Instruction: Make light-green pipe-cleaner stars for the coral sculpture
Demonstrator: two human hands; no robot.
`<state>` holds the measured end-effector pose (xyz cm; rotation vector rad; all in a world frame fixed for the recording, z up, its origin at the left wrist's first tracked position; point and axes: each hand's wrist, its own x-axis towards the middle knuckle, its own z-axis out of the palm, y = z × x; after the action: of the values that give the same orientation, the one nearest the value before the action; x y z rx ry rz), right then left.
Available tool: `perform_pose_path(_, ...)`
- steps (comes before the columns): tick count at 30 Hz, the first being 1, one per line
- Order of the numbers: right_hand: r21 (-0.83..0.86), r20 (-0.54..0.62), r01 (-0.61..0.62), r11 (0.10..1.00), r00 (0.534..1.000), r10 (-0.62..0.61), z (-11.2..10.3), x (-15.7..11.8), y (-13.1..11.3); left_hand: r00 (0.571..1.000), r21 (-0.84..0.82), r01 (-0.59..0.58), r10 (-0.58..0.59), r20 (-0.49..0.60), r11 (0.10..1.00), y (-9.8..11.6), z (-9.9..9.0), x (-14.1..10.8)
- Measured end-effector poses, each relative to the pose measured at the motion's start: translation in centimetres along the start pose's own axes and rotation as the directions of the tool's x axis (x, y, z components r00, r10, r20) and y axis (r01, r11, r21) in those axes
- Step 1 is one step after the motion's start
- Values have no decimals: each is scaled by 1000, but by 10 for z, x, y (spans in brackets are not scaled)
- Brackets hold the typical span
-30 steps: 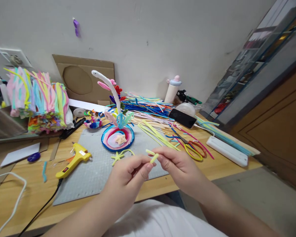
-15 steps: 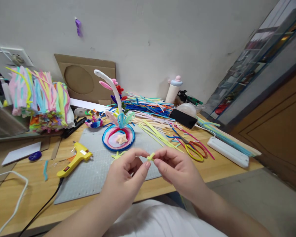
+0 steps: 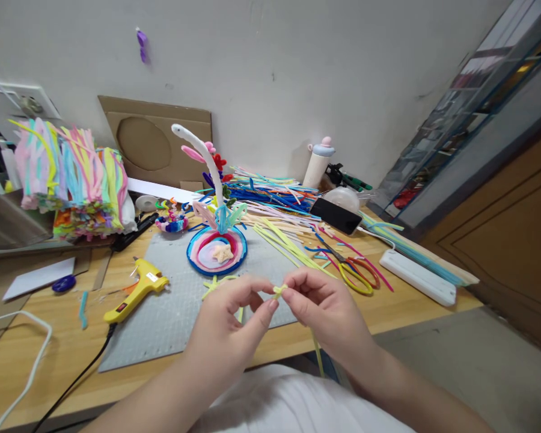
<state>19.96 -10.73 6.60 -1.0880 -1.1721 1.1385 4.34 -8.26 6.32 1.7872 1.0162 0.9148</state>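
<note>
My left hand (image 3: 238,319) and my right hand (image 3: 327,310) meet above the front edge of the grey cutting mat (image 3: 162,328). Between the fingertips of both is a pale yellow-green pipe cleaner (image 3: 279,291), bent into a small folded shape. A loose length of it hangs below my right hand. Just behind my left hand, another yellow-green pipe cleaner piece (image 3: 213,284) lies on the mat, partly hidden. Farther back stands a pipe-cleaner ornament with a round coiled base (image 3: 193,255), a tall white stem (image 3: 214,171) and a beige starfish (image 3: 223,253).
A yellow glue gun (image 3: 137,291) lies at the left, its black cord running to the front edge. Scissors (image 3: 347,267), a phone (image 3: 336,215) and a white power strip (image 3: 417,278) are at the right. Loose pipe cleaners (image 3: 270,195) pile up near the wall, beside a bottle (image 3: 318,162).
Both hands have shifted slightly right, turning the small folded piece. A yellow-green strand now shows hanging below my right hand.
</note>
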Motion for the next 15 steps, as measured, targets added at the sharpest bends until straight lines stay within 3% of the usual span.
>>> perform_pose_path(5,40,-22,5,999,1000,-5,1,0,5,990,-80,-100,91,-111,992,-2,2,3)
perform_pose_path(13,130,-6,-39,991,999,40,1,0,9,986,-382,37,-96,-136,923,0,10,3)
perform_pose_path(15,147,8,-59,987,998,58,1,0,9,986,-372,13,-74,-150,928,-2,11,3)
